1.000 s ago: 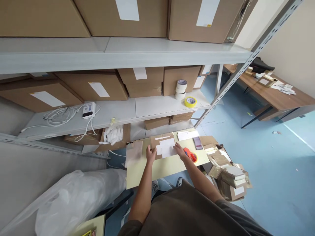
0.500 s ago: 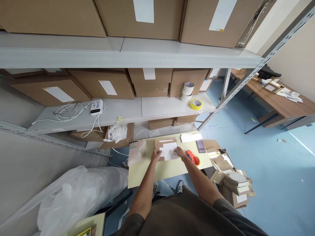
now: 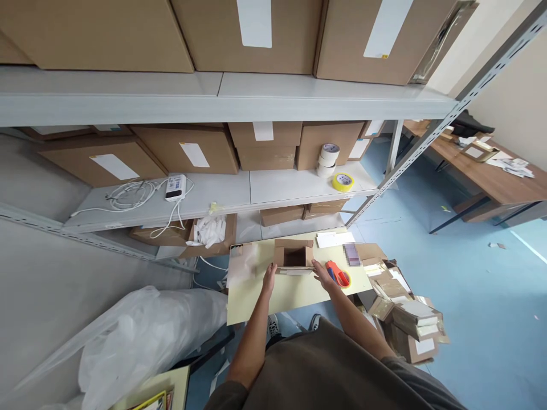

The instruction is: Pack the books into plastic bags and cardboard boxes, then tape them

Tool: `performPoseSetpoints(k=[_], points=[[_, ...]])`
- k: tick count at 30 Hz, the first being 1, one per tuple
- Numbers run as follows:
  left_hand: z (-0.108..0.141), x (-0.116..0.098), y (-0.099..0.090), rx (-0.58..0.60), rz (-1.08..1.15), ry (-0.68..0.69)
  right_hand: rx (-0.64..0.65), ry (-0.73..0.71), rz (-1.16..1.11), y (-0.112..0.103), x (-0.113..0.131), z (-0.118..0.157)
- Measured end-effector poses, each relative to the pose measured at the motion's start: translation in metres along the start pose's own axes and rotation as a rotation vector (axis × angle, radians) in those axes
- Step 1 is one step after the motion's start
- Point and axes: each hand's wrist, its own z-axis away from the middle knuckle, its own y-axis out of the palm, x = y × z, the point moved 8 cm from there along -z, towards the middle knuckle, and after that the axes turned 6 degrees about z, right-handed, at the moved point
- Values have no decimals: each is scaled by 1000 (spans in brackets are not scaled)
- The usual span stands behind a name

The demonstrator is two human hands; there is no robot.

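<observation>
A small cardboard box (image 3: pixel 281 263) sits on the pale yellow table (image 3: pixel 256 299), its dark inside facing up through an opening. A strip of white label shows along its near side. My left hand (image 3: pixel 269 278) grips the box at its left near corner. At the right near corner my right hand (image 3: pixel 321 273) holds it, thumb and fingers against the cardboard. Just right of that hand lies a red tape dispenser (image 3: pixel 337 273) with a yellow roll. White paper sheets (image 3: pixel 332 238) rest at the table's back right, beside a purple blurred item (image 3: pixel 352 254).
A grey metal shelf (image 3: pixel 290 185) with large cartons stands ahead, carrying tape rolls (image 3: pixel 327 155) and a white power strip (image 3: pixel 175 188). Packed parcels (image 3: pixel 410 319) are piled right of the table. A big clear plastic bag (image 3: pixel 149 336) bulges at left.
The box was lying with its white-labelled face up; now it is turned so that its open, hollow side faces up. Both hands have shifted slightly with it. The view has moved a little.
</observation>
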Motion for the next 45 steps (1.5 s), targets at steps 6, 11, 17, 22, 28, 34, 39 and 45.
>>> performPoseSetpoints(k=[6,11,17,22,28,34,39,45], points=[[8,-9,-11,-69,23,51,-6,33,-67,-7,5,2],[7,-62,-21,-117,-70,312,-229,-227,17,-16,59,4],[-11,-90,23,213,-300,418,19,-438,261,33,105,0],[-12,-56,32,336,-457,265,-10,-412,586,28,90,1],[8,-49,36,357,-737,337,0,-187,889,6,43,7],[11,-57,40,328,-868,383,81,-117,953,26,14,9],[6,-59,25,277,-728,348,57,-93,949,31,29,-1],[3,-48,-8,203,-559,246,69,-55,1017,32,61,-25]])
